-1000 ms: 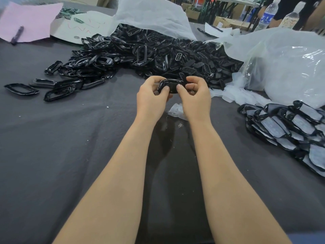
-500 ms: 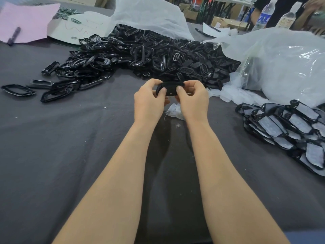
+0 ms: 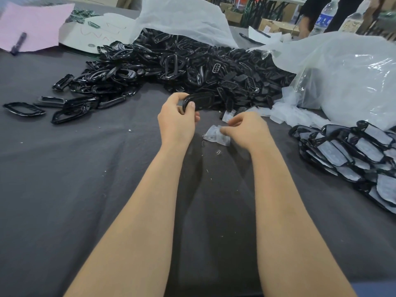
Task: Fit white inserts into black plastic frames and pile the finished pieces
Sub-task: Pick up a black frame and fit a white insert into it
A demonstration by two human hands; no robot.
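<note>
One head-worn view — looking forward and down, close over the dark table [image 3: 64, 189].

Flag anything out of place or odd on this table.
Several stray frames lie scattered left of the main heap, and small white scraps dot the grey cloth. Nothing looks damaged.

Black frame [image 3: 199, 101] in left hand [image 3: 176, 123], right hand [image 3: 246, 129] at white inserts [image 3: 216, 136].

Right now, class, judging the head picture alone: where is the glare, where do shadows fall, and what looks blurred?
Head view: glare streaks the clear plastic bag at right; glints on the heap of glossy black plastic frames; a soft shadow lies on the grey tablecloth between the forearms; the far background looks soft.
</note>
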